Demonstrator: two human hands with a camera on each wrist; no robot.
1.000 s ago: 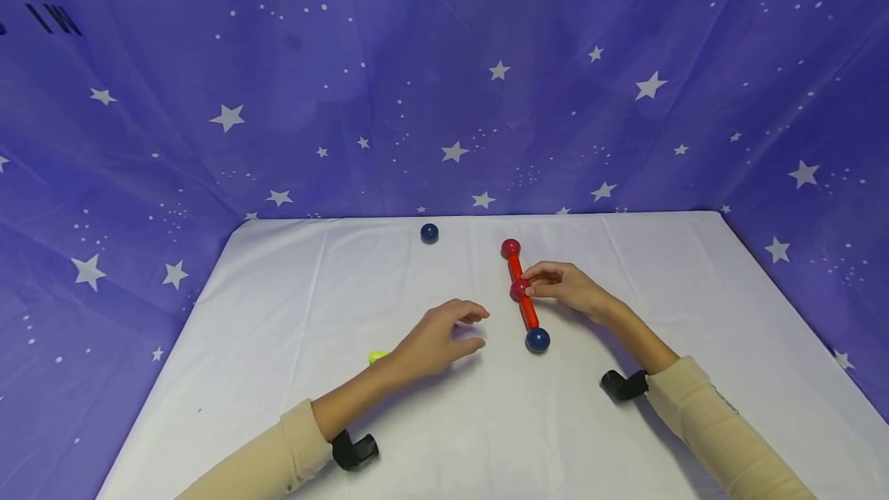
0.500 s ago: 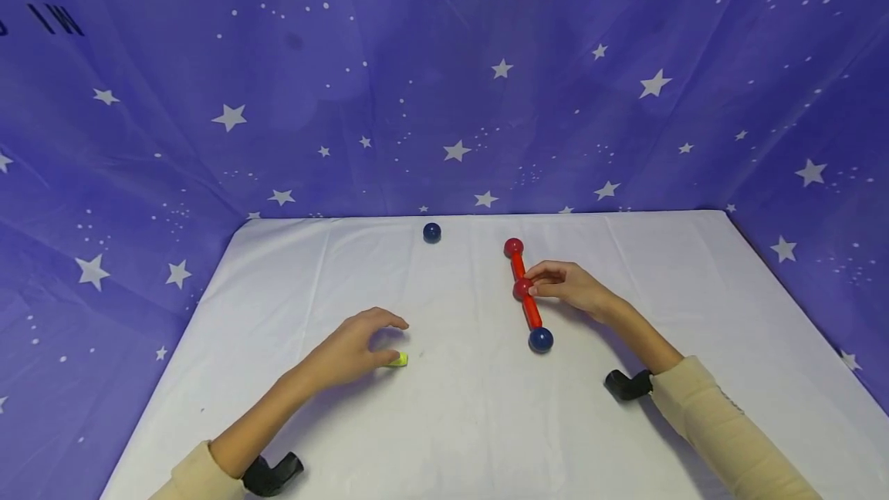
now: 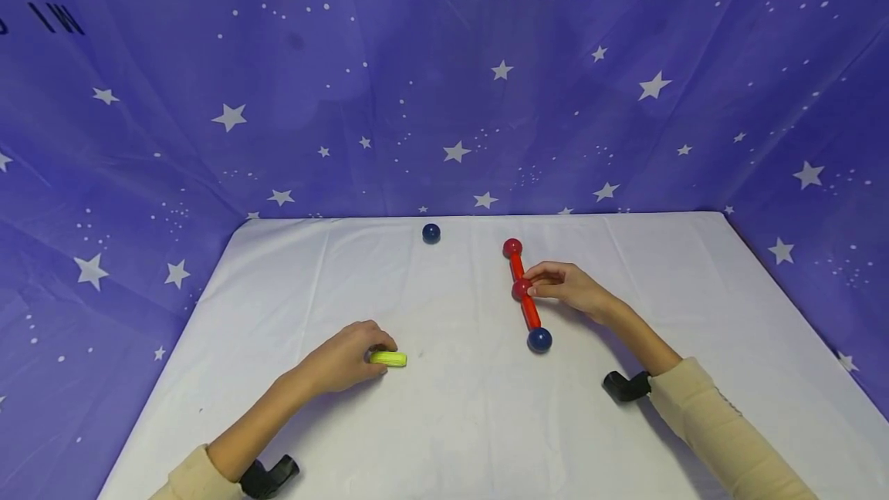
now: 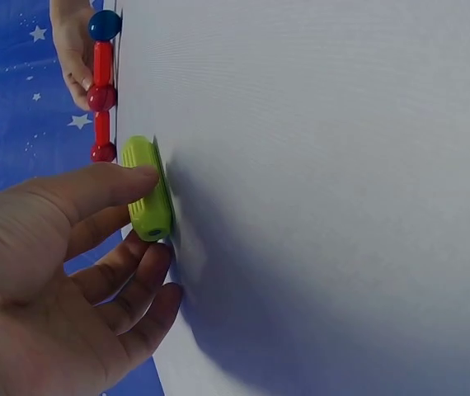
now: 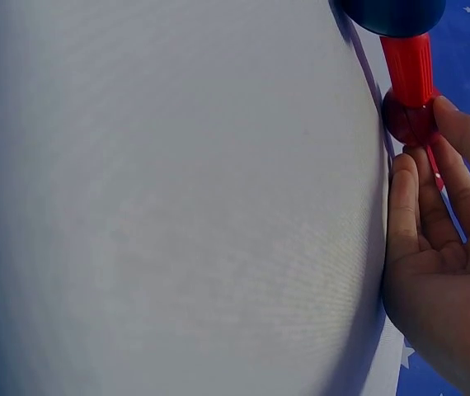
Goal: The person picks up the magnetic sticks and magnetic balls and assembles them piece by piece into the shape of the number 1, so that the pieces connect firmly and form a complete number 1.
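My left hand [image 3: 347, 357] has its thumb and fingertips around a short yellow-green rod [image 3: 390, 359] lying on the tablecloth. The left wrist view shows the thumb on the ribbed side of that rod [image 4: 146, 198], with a finger behind it. On the right, a straight chain lies on the cloth: a far red ball [image 3: 512, 247], a red rod, a middle red ball [image 3: 521, 289], another red rod [image 3: 531, 313] and a blue ball [image 3: 539, 340] at the near end. My right hand [image 3: 572, 288] pinches the middle red ball between thumb and fingers.
A loose blue ball [image 3: 431, 234] sits near the far edge of the white-covered table [image 3: 458, 423]. Purple cloth with white stars [image 3: 444, 99] hangs behind and at both sides. A black wrist mount [image 3: 627, 386] sticks out from each sleeve.
My left hand has moved left, away from the chain, and its fingers have come down and closed on the yellow-green rod. My right hand stays at the middle red ball.
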